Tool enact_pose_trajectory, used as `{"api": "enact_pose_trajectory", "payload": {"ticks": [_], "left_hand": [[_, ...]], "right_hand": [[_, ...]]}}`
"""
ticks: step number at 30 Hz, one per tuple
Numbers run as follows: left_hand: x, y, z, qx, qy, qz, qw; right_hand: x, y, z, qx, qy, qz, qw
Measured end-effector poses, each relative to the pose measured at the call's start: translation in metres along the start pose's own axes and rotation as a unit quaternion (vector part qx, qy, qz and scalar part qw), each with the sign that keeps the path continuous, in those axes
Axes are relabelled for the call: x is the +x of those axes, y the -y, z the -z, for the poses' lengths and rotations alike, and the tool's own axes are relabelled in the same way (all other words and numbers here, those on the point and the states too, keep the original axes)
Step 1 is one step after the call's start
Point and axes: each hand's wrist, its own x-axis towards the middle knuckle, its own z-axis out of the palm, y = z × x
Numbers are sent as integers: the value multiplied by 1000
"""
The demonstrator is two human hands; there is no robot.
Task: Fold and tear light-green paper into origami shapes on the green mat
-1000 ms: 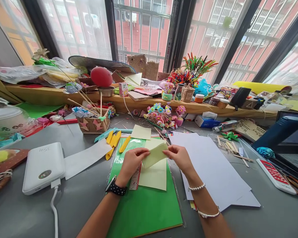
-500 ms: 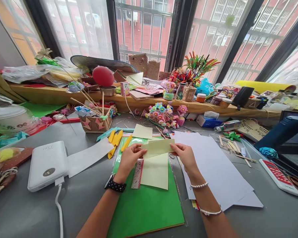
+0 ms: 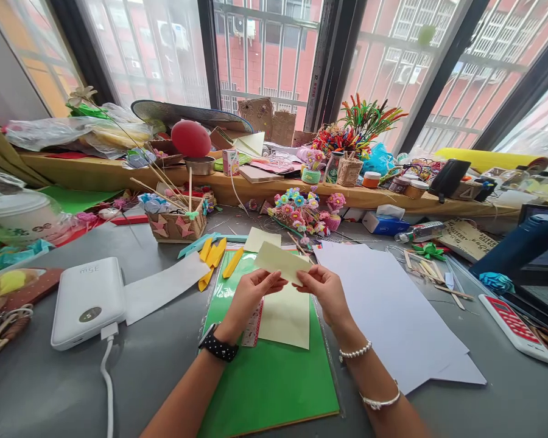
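Between my two hands is a piece of pale yellow-green paper [image 3: 281, 258], tilted and raised above the mat. My left hand [image 3: 254, 298] pinches its lower edge with thumb and fingers. On the same edge, close beside it, my right hand [image 3: 325, 292] also pinches. Below lies a larger pale green sheet [image 3: 285, 325] on a green board [image 3: 274, 386]. A patterned ruler [image 3: 252, 326] is partly hidden by my left hand and wrist. Another small pale green piece [image 3: 262, 238] rests behind the held paper.
Yellow folded paper strips [image 3: 214, 254] and a white strip [image 3: 164, 289] lie to the left, near a white power bank [image 3: 90, 304]. White sheets [image 3: 383, 310] spread at the right. Behind stand a basket of sticks [image 3: 176, 226] and crocheted flowers [image 3: 296, 210].
My hands have come closer together along the paper's lower edge. The held paper has turned, its upper left corner now standing higher.
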Motion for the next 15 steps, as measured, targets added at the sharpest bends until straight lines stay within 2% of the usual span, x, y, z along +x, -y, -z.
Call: {"api": "enact_pose_trajectory", "payload": {"ticks": [4, 9, 13, 15], "left_hand": [[0, 1, 1, -16, -35, 42, 998], [-1, 1, 4, -32, 13, 84, 996], [-2, 0, 5, -70, 36, 56, 995], [-3, 0, 4, -80, 36, 43, 995]], "right_hand": [[-3, -3, -5, -138, 30, 97, 985], [-6, -3, -5, -204, 38, 196, 958], [-9, -4, -4, -293, 66, 281, 911], [-9, -5, -4, -323, 82, 303, 893]]}}
